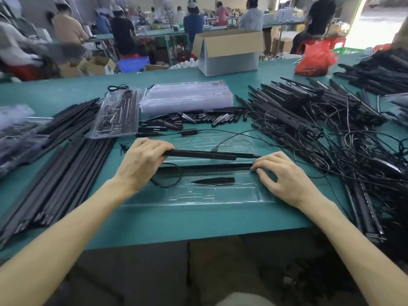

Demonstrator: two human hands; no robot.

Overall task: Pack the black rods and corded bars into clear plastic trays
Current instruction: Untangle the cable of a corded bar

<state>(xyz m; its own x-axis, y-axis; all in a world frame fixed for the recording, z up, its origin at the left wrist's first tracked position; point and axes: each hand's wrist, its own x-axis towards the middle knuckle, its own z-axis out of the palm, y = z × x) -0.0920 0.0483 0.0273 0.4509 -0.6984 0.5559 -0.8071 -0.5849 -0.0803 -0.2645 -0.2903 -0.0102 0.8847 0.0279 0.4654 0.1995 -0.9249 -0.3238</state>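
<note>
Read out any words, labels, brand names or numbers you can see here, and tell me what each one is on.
None: no text is readable in this view.
Cardboard box: plain, no print shows.
Red plastic bag: no legible print.
Clear tray and the black bar in the left hand: no markings visible.
Everything farther back is too blurred to read.

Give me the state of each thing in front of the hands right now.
clear tray: flat on the table, partly filled.
black bar: held over the clear tray, not seated.
left hand: grips the black bar's left end.
black rod: lying in a tray slot.
right hand: fingertips on the black rod's right end.
pointed piece: seated in its pocket.
cardboard box: flaps open.
</note>
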